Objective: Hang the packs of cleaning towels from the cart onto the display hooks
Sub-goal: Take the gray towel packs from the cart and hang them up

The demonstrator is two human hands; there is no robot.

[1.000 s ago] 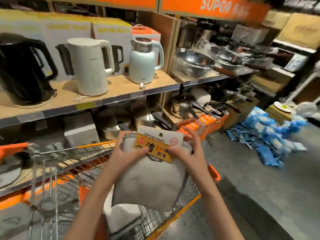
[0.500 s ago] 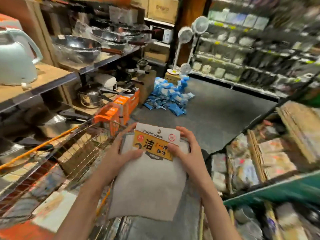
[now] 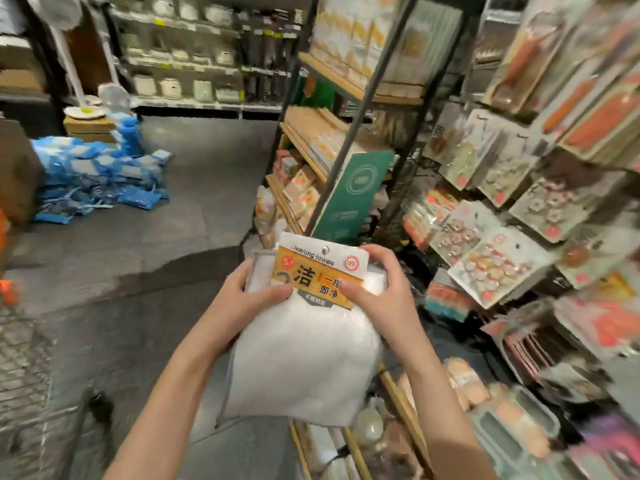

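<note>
White towel pack (image 3: pixel 304 358) gripped by header card in left hand (image 3: pixel 242 299) & right hand (image 3: pixel 377 296), mid-carry toward display rack (image 3: pixel 519 202) at right; next: find free hook, thread card's hole.

The pack of cleaning towels (image 3: pixel 304 344) hangs near and central, held up between both hands: the left hand (image 3: pixel 242 299) at its left upper edge, the right hand (image 3: pixel 381 292) at its right upper edge, thumbs on the header card (image 3: pixel 320 275). Right of the pack stands a display rack (image 3: pixel 512 209) with carded goods hanging in rows. Behind the pack, a shelf unit (image 3: pixel 322 143) runs away from us. Far left on the floor (image 3: pixel 156 258) lies a heap of packets (image 3: pixel 93 174); behind it stands a pedestal fan (image 3: pixel 65 36). Along the far wall runs more shelving (image 3: pixel 194 60). A cart's wire mesh (image 3: pixel 24 368) sits at the near left edge.
</note>
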